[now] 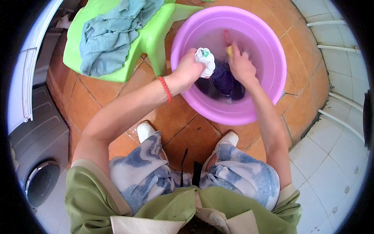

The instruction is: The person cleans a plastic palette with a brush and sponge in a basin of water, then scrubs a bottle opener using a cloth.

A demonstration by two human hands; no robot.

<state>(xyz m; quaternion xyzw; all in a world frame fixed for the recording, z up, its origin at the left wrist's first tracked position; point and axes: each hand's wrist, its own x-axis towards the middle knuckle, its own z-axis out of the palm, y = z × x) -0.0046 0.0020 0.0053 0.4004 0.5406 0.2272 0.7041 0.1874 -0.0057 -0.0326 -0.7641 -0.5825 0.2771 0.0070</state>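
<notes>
A purple basin [272, 84] stands on the tiled floor, with cloudy water and a dark cloth [224, 80] in it. Over its left side, my left hand [189, 70] is closed round a small white scalloped object [205, 62] with a green mark on it. A red beaded bracelet [165, 89] circles my left wrist. My right hand [242, 64] is inside the basin at the water, its fingers round a small yellow thing [230, 51]. Just beyond it lies a red thing [226, 36], too unclear to name.
A green plastic stool [156, 35] with a blue-grey towel [105, 43] on it stands to the left of the basin. At the far left is a grey appliance [39, 144]. White pipes [339, 47] run along the tiled wall at right. My feet are below the basin.
</notes>
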